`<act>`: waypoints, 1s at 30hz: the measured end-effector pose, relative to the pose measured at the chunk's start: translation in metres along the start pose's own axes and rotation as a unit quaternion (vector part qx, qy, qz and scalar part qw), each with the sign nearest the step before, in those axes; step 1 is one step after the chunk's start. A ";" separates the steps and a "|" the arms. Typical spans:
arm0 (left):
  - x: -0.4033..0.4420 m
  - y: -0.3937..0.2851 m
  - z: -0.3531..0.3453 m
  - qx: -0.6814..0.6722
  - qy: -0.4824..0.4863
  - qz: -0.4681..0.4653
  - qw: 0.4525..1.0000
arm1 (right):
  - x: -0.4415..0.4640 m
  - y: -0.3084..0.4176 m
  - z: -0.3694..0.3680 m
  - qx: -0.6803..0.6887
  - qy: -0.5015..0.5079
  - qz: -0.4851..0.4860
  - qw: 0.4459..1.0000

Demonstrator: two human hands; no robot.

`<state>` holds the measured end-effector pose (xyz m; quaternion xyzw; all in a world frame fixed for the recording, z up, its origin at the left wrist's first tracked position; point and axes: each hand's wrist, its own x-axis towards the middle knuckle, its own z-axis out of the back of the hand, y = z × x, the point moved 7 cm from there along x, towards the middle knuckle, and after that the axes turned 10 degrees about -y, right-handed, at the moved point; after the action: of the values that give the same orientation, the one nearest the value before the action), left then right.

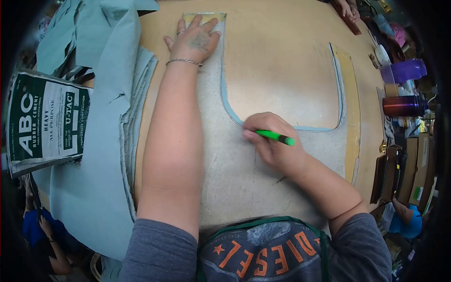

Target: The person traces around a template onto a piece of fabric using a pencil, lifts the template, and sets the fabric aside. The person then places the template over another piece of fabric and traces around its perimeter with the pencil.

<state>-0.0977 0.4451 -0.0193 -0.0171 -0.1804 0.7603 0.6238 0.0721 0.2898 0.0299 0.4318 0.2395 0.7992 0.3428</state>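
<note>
A large grey U-shaped template (pixel 230 174) with yellowish taped ends lies flat on the table. A narrow strip of light blue material (pixel 310 128) shows along its inner curved edge. My left hand (pixel 196 41) is spread flat on the template's far left arm, fingers near its end. My right hand (pixel 275 136) grips a bright green pen (pixel 277 137) beside the bottom left of the inner curve. The pen's tip is hidden behind my fingers.
Stacked blue-grey fabric (pixel 103 141) covers the left side, with a rubber cement can (pixel 49 122) there. A dark tumbler (pixel 404 106), a purple container (pixel 408 69) and boxes (pixel 420 164) line the right. Another person's hand (pixel 347 8) shows at the far right edge.
</note>
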 end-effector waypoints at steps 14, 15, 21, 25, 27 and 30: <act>0.009 0.009 -0.008 0.019 0.009 -0.016 1.000 | -0.071 -0.121 0.187 0.038 -0.081 -0.297 0.951; 0.009 0.010 -0.008 0.020 0.008 -0.017 1.000 | -0.068 -0.127 0.190 0.038 -0.065 -0.306 0.949; 0.009 0.010 -0.009 0.035 0.021 -0.026 0.999 | -0.044 -0.153 0.197 0.115 -0.007 -0.347 0.931; 0.007 0.008 -0.007 0.039 0.026 -0.018 0.999 | -0.017 -0.173 0.205 0.067 0.013 -0.375 0.925; 0.006 0.006 -0.006 0.041 0.029 -0.016 0.999 | -0.001 -0.186 0.206 0.060 0.007 -0.365 0.929; 0.005 0.005 -0.004 0.038 0.029 -0.014 0.999 | 0.028 -0.206 0.205 0.036 -0.008 -0.355 0.934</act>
<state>-0.1025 0.4502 -0.0236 -0.0129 -0.1332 0.7569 0.6397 0.3062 0.4626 0.0094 0.3364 0.4030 0.6128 0.5907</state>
